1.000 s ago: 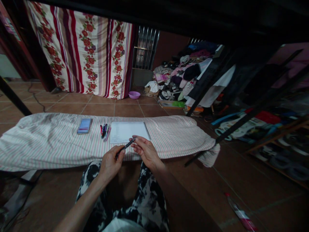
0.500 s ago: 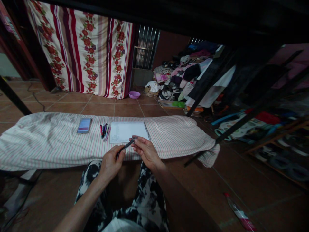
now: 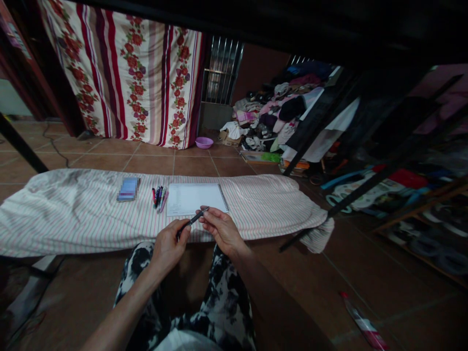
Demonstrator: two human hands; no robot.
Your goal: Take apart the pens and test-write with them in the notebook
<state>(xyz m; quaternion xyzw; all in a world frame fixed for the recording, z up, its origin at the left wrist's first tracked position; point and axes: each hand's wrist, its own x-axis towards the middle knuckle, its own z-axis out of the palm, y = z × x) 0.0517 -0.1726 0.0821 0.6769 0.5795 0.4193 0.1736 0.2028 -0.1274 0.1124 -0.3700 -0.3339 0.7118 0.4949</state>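
A dark pen [image 3: 192,221] is held between both hands above my lap. My left hand [image 3: 167,247] is closed round its lower end, and my right hand [image 3: 220,229] pinches its upper tip. Just beyond them a white spiral notebook [image 3: 195,198] lies open on a striped cloth [image 3: 73,209] spread over the tiled floor. A small bunch of coloured pens [image 3: 159,197] rests to the left of the notebook, and a blue booklet [image 3: 127,189] lies further left.
A floral curtain [image 3: 131,78] hangs at the back, with a purple bowl [image 3: 204,142] on the floor beside it. A heap of clothes [image 3: 272,114] fills the back right. Dark bars [image 3: 361,187] slant across the right. A tube [image 3: 361,324] lies on the tiles at lower right.
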